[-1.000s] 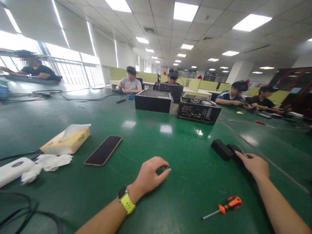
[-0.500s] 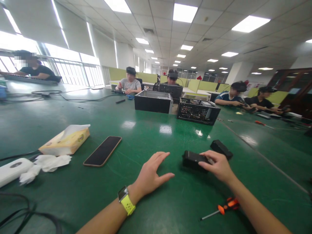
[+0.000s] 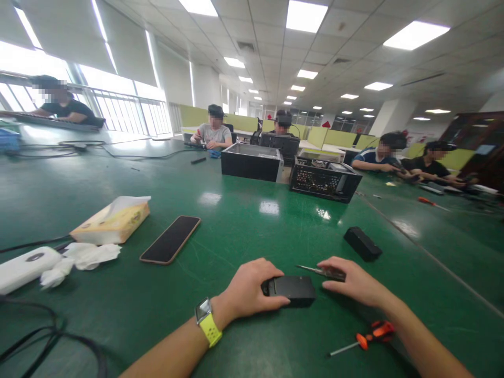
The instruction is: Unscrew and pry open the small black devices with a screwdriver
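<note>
My left hand (image 3: 258, 287), with a yellow-strapped watch (image 3: 207, 320) on its wrist, is closed round the left end of a black rectangular box (image 3: 295, 290) on the green table. Thumb and fingers lie along opposite sides of it. Just right of the box, my right hand (image 3: 352, 278) grips a small screwdriver (image 3: 311, 269) whose thin shaft points left; the fingers partly cover its dark handle. A second black block (image 3: 362, 243) lies beyond my right hand. Nearer me, an orange-and-black screwdriver (image 3: 366, 338) rests beside my right forearm.
Left of my hands lie a phone (image 3: 171, 240), a tissue pack (image 3: 114, 220), crumpled tissues (image 3: 92, 254), a white device (image 3: 29, 268) and black cables (image 3: 55, 333). Two metal computer cases (image 3: 252, 161) stand ahead on the table (image 3: 236, 226). Several co-workers sit around the far edges.
The black box has passed from my right hand to my left and now sits nearer me. My right hand has let go of it and shows the small screwdriver.
</note>
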`<action>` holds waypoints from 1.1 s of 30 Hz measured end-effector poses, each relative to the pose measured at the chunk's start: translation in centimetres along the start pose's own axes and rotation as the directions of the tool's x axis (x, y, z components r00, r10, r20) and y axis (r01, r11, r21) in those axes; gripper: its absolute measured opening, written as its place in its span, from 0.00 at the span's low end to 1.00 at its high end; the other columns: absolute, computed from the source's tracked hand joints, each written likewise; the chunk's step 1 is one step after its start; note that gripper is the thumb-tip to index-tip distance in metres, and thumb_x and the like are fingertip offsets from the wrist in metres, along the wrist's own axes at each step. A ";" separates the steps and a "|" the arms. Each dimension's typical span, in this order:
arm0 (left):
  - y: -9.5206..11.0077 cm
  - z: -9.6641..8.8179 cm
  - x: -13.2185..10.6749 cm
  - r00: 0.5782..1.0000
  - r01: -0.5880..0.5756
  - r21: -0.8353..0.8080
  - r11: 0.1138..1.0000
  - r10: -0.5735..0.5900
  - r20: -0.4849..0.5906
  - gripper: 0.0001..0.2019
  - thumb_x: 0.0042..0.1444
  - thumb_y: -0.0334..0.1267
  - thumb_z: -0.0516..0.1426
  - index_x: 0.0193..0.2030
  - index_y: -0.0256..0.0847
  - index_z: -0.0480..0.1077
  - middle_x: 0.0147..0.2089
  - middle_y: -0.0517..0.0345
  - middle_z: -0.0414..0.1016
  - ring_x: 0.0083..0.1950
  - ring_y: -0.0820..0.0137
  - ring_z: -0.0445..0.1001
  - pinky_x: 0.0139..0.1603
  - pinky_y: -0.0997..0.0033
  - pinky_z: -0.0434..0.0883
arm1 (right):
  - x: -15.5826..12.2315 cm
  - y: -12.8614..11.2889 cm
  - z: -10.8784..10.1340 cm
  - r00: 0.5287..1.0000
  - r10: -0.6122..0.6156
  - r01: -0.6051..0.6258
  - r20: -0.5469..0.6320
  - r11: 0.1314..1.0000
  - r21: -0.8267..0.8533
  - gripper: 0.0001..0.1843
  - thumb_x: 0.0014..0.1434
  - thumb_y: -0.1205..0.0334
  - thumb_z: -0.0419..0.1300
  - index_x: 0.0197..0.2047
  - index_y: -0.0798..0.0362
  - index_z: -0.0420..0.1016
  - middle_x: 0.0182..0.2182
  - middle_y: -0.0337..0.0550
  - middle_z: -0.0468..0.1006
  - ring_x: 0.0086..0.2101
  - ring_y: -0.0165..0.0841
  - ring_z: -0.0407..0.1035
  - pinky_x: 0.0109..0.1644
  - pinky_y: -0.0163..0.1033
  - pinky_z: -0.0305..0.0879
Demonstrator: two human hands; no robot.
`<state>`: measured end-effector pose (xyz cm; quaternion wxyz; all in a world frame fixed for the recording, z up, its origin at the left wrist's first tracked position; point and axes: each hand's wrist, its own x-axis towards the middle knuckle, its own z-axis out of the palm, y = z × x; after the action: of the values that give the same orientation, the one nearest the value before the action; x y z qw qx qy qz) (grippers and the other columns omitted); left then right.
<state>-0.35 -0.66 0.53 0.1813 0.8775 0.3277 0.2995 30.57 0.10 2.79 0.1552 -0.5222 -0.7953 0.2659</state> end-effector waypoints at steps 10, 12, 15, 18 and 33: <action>0.1 0.1 0.0 0.999 0.031 -0.020 0.999 -0.032 -0.033 0.19 0.49 0.44 0.66 0.46 0.38 0.78 0.41 0.52 0.81 0.42 0.61 0.76 0.46 0.65 0.73 | -4.5 -4.4 -0.8 0.942 0.167 -0.056 0.290 0.933 -0.355 0.14 0.40 0.63 0.68 0.33 0.49 0.75 0.37 0.41 0.74 0.40 0.42 0.68 0.43 0.43 0.61; 0.1 0.1 0.0 0.999 0.036 -0.019 0.999 -0.037 -0.035 0.19 0.49 0.44 0.66 0.46 0.37 0.78 0.41 0.51 0.81 0.42 0.61 0.77 0.46 0.65 0.73 | -4.5 -4.8 0.5 0.949 0.149 -0.029 0.280 0.920 -0.390 0.12 0.39 0.64 0.66 0.31 0.49 0.76 0.36 0.41 0.74 0.40 0.42 0.68 0.43 0.43 0.60; 0.1 0.2 0.0 0.998 0.041 -0.020 0.999 -0.042 -0.037 0.19 0.49 0.44 0.66 0.46 0.37 0.78 0.41 0.51 0.80 0.42 0.61 0.77 0.45 0.65 0.73 | -4.3 -4.8 1.9 0.969 0.130 -0.022 0.211 0.893 -0.449 0.06 0.40 0.67 0.62 0.26 0.51 0.76 0.34 0.42 0.74 0.40 0.42 0.68 0.45 0.44 0.59; 0.2 0.2 0.0 0.998 0.044 -0.022 0.999 -0.045 -0.040 0.19 0.48 0.44 0.66 0.46 0.37 0.78 0.41 0.51 0.80 0.41 0.61 0.77 0.45 0.65 0.73 | -3.8 -4.3 1.6 0.975 0.066 0.019 0.213 0.926 -0.377 0.05 0.43 0.70 0.59 0.23 0.52 0.75 0.31 0.42 0.74 0.36 0.38 0.68 0.39 0.40 0.59; -0.1 0.2 -0.1 0.999 0.038 0.002 0.999 -0.038 -0.011 0.18 0.50 0.46 0.65 0.46 0.39 0.77 0.42 0.53 0.80 0.42 0.61 0.77 0.44 0.67 0.73 | -0.8 -0.6 1.8 0.984 0.177 -0.063 -0.032 0.506 0.860 0.13 0.52 0.62 0.65 0.41 0.58 0.79 0.16 0.34 0.72 0.13 0.25 0.62 0.16 0.29 0.55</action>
<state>-0.31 -0.70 0.26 0.1841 0.8696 0.3459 0.3005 29.47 -1.32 1.73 0.4191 -0.4460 -0.5126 0.6023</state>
